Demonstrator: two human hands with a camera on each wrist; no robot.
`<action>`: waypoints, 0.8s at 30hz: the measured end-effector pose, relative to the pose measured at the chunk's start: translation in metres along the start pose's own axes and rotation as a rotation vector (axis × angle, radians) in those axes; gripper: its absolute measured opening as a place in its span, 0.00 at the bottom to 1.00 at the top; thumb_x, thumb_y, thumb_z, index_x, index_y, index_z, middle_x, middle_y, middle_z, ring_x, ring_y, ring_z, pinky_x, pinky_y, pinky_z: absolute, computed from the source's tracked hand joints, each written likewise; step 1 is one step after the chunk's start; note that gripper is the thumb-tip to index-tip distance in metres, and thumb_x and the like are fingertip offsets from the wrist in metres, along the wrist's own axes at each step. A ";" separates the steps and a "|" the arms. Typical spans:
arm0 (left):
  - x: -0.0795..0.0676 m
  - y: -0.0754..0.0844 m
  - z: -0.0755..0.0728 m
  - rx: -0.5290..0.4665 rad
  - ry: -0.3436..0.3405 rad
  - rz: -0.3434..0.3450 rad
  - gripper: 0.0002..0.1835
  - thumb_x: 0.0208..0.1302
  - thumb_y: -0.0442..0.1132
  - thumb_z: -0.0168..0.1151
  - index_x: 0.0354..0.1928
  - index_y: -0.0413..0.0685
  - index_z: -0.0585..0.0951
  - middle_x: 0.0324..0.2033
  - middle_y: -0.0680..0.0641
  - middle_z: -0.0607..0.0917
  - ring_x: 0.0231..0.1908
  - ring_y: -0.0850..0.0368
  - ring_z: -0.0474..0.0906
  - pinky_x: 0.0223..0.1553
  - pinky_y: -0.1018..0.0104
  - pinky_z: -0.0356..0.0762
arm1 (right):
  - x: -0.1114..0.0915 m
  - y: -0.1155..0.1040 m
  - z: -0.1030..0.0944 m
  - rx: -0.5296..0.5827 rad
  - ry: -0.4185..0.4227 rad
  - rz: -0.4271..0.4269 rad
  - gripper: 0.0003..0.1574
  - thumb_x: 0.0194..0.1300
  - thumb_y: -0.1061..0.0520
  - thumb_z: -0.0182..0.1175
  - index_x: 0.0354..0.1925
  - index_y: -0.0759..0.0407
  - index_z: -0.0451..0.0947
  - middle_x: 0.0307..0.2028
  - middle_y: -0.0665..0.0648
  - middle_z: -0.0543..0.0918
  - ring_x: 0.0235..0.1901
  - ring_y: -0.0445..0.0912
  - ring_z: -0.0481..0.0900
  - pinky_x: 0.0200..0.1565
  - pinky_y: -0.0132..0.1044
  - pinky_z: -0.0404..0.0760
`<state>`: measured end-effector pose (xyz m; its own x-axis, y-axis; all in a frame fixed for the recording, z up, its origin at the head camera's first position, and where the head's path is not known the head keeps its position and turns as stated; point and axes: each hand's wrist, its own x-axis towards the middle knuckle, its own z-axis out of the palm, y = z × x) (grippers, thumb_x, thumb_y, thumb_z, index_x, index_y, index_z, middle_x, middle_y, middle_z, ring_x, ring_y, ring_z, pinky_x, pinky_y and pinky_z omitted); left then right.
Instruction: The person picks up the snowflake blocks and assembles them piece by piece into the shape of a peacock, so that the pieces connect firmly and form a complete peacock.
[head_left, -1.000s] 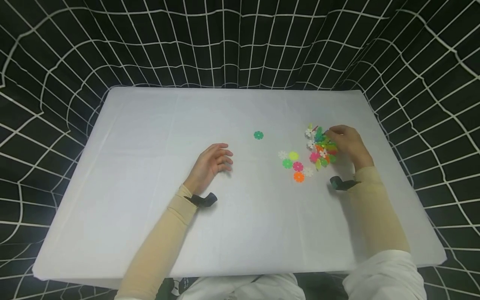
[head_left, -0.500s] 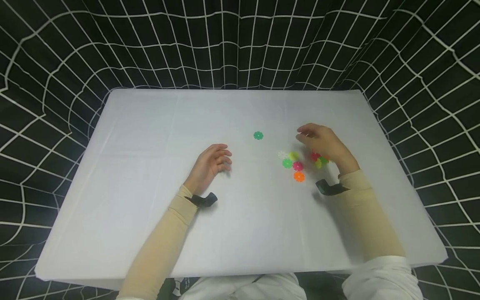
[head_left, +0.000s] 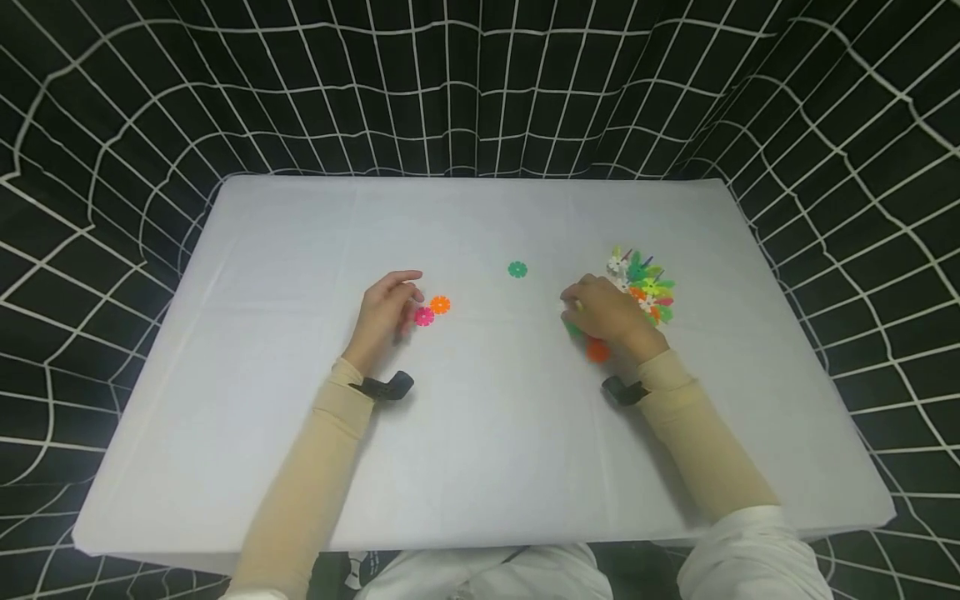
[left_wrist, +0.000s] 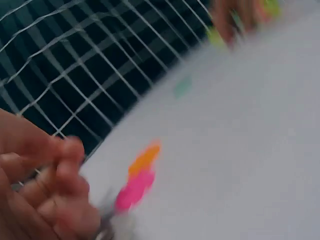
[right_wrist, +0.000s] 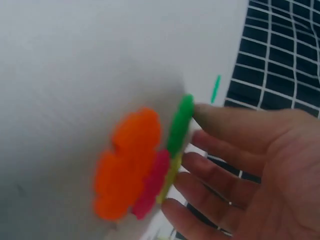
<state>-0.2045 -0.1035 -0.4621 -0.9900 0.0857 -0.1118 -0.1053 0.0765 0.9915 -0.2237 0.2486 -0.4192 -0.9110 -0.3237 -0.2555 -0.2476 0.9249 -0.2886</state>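
In the head view my left hand (head_left: 385, 315) hovers left of centre with loosely bent fingers. Just right of its fingertips lie a pink notched plastic disc (head_left: 424, 316) and an orange disc (head_left: 440, 305), touching each other. The left wrist view, blurred, shows that hand's curled fingers (left_wrist: 75, 185) with nothing visible gripped. My right hand (head_left: 603, 307) is over a small cluster of similar discs, partly covering them. In the right wrist view its thumb is at the edge of a green disc (right_wrist: 180, 125), its fingers beside a yellow disc (right_wrist: 171, 175), near pink (right_wrist: 152, 185) and orange (right_wrist: 127, 160) discs.
A mixed pile of colourful notched discs (head_left: 654, 287) lies behind and right of my right hand. One teal disc (head_left: 517, 269) sits alone between the hands. White cloth covers the table (head_left: 480, 450); dark netted walls (head_left: 465, 100) stand around its back and sides.
My right hand has moved left and toward me from the pile to the small cluster. My left hand has shifted left, and the pink and orange discs now show beside it.
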 end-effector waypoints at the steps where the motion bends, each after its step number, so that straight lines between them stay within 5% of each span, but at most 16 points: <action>1: 0.002 0.001 -0.002 0.157 0.011 -0.003 0.20 0.77 0.41 0.49 0.65 0.44 0.75 0.43 0.45 0.81 0.31 0.57 0.74 0.30 0.71 0.76 | -0.001 -0.001 0.001 -0.012 0.011 0.011 0.23 0.71 0.52 0.61 0.60 0.61 0.78 0.59 0.64 0.78 0.59 0.60 0.74 0.58 0.60 0.79; 4: 0.005 0.003 -0.003 0.567 -0.005 -0.006 0.22 0.75 0.43 0.50 0.66 0.48 0.77 0.47 0.41 0.79 0.39 0.52 0.73 0.42 0.62 0.77 | 0.000 -0.004 0.003 -0.008 0.032 0.035 0.23 0.70 0.53 0.61 0.59 0.63 0.77 0.56 0.64 0.78 0.57 0.59 0.74 0.57 0.58 0.79; 6: 0.005 0.005 -0.001 0.734 -0.039 -0.008 0.24 0.75 0.45 0.50 0.68 0.47 0.76 0.50 0.40 0.77 0.44 0.50 0.73 0.49 0.57 0.76 | 0.001 -0.005 0.005 0.008 0.042 0.046 0.24 0.70 0.54 0.61 0.59 0.63 0.76 0.54 0.63 0.79 0.55 0.59 0.75 0.56 0.57 0.79; 8: 0.005 0.006 0.003 0.832 -0.069 0.000 0.25 0.73 0.45 0.51 0.69 0.46 0.75 0.49 0.40 0.75 0.42 0.47 0.74 0.43 0.55 0.78 | 0.002 -0.006 0.007 0.024 0.061 0.053 0.24 0.69 0.54 0.62 0.59 0.63 0.75 0.51 0.62 0.80 0.52 0.58 0.76 0.54 0.56 0.79; 14: 0.005 0.007 0.015 0.970 -0.076 0.087 0.20 0.72 0.43 0.57 0.63 0.51 0.80 0.46 0.45 0.73 0.38 0.52 0.73 0.31 0.62 0.73 | -0.002 -0.016 0.015 0.161 0.126 0.044 0.16 0.70 0.51 0.61 0.50 0.59 0.78 0.43 0.60 0.83 0.43 0.55 0.77 0.47 0.50 0.79; 19: 0.007 0.007 0.023 0.980 -0.104 0.096 0.16 0.71 0.40 0.57 0.58 0.47 0.80 0.46 0.46 0.74 0.39 0.52 0.73 0.33 0.62 0.75 | -0.011 -0.042 0.023 0.404 0.179 0.022 0.13 0.71 0.49 0.63 0.48 0.55 0.81 0.36 0.58 0.83 0.32 0.50 0.78 0.35 0.41 0.78; 24: 0.008 0.005 0.027 0.982 -0.109 0.102 0.20 0.72 0.44 0.56 0.63 0.48 0.78 0.46 0.46 0.75 0.39 0.52 0.73 0.32 0.61 0.73 | -0.016 -0.070 0.033 0.587 0.221 0.010 0.13 0.69 0.50 0.66 0.46 0.56 0.83 0.34 0.57 0.82 0.31 0.48 0.74 0.32 0.36 0.75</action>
<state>-0.2099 -0.0752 -0.4595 -0.9709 0.2244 -0.0834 0.1526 0.8486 0.5065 -0.1812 0.1823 -0.4257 -0.9746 -0.2086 -0.0817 -0.0738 0.6433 -0.7621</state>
